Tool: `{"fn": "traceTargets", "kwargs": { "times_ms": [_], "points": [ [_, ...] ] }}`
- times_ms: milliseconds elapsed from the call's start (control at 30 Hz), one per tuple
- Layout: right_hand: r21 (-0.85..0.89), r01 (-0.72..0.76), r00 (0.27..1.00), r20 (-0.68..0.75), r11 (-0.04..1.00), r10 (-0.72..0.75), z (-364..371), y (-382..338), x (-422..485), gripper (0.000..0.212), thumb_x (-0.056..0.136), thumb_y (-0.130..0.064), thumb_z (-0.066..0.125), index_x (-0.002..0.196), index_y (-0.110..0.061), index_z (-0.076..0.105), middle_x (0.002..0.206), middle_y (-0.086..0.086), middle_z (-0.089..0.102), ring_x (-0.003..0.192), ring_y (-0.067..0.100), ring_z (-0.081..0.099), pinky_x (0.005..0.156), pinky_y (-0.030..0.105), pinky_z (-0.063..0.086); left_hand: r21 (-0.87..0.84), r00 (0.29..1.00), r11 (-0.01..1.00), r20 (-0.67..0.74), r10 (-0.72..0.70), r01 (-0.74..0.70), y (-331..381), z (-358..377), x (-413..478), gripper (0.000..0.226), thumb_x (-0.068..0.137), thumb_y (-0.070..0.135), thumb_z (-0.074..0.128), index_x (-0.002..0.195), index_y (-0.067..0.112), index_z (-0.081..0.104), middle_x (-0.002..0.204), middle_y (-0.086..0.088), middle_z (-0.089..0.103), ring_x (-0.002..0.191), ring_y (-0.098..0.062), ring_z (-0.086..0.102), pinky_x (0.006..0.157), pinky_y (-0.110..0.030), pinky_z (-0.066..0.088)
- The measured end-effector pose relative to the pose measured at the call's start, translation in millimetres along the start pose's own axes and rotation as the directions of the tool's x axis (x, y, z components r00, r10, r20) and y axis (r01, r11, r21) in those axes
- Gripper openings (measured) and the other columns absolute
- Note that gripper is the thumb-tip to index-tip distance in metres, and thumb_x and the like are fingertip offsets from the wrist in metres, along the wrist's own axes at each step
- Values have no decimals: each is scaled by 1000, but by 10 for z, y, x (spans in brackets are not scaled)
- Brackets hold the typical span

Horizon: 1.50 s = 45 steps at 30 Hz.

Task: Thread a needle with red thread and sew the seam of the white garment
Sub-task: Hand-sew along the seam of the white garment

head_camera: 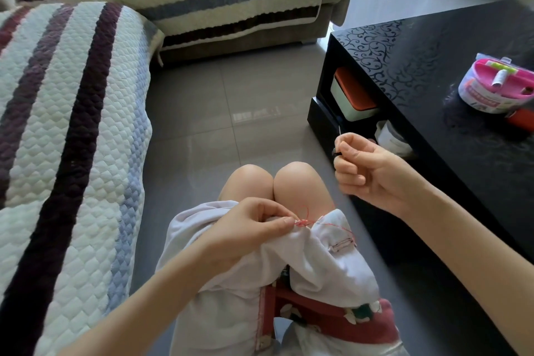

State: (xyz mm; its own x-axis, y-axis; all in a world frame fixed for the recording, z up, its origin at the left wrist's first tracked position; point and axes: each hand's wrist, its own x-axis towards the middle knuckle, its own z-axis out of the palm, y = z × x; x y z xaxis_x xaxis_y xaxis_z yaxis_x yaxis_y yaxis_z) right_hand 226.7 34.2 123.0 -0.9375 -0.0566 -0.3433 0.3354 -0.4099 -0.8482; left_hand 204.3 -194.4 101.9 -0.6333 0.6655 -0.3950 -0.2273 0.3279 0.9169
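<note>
The white garment point(326, 263) lies bunched over my lap, below my bare knees. My left hand point(248, 231) pinches its seam, where red stitches and a small loop of red thread point(306, 215) show. Raised to the right of my knees, my right hand point(367, 172) has its fingers curled and pinches a thin needle point(338, 131) that points upward. The thread between needle and seam is too fine to follow.
A black glossy table point(433, 72) stands close on the right, with a pink and white sewing kit point(497, 87) on top and containers on its lower shelf point(352, 98). A quilted striped sofa point(72, 124) fills the left and back. Grey tiled floor point(231, 101) lies ahead.
</note>
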Motion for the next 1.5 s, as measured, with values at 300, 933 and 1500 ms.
{"fn": "traceTargets", "kwargs": {
  "times_ms": [300, 933, 1500],
  "points": [
    [-640, -141, 466, -716, 756, -520, -1336, -282, 843, 12, 89, -19, 46, 86, -17, 58, 85, 5, 61, 85, 28, 59, 65, 25, 39, -88, 990, 996, 139, -7, 19, 88, -50, -59, 12, 83, 21, 66, 88, 14, 75, 92, 0, 74, 91, -5, 66, 81, -16, 47],
    [-720, 181, 945, 315, 670, 83, 174, 73, -31, 18, 89, -9, 66, 73, -16, 68, 66, -6, 61, 66, 4, 54, 65, 18, 42, -107, 988, 994, 154, 3, 14, 150, -58, -96, 12, 82, 24, 65, 85, 18, 76, 86, 3, 73, 86, -1, 63, 75, -13, 45],
    [-973, -121, 894, -193, 198, -403, -392, 447, 445, 13, 89, -28, 63, 97, -21, 69, 72, -8, 62, 75, 13, 60, 70, 30, 42, -159, 988, 987, 152, 14, 10, 141, -48, -115, 7, 83, 18, 69, 79, 19, 75, 83, 5, 73, 83, -1, 64, 74, -12, 46]
  ]
}}
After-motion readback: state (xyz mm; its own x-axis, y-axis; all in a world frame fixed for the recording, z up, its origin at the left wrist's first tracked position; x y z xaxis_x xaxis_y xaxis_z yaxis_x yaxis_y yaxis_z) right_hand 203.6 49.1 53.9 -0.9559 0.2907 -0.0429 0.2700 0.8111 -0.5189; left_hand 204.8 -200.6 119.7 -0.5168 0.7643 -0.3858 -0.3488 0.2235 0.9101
